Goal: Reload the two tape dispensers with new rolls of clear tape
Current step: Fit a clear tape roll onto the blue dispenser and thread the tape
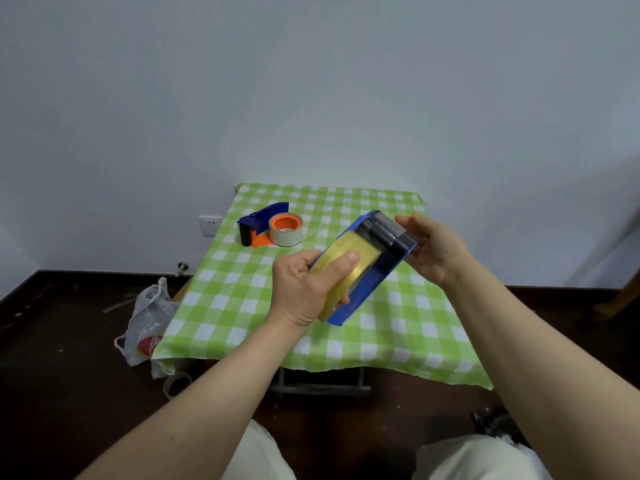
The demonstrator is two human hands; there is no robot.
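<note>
Now we hold the blue dispenser [372, 271] above the checked table [398, 334], our left hand [304, 292] clamped around its tape roll [343, 268] to steady it while our right hand [433, 251] pinches the roller end. Behind, the second dispenser [263, 225] waits.

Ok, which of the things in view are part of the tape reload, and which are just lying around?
Part of the job:
- blue dispenser, held by left hand and right hand
- yellowish tape roll in it
- second dispenser on the table
- roll on its orange hub

Lying about:
- plastic bag on floor
- wall socket
</note>
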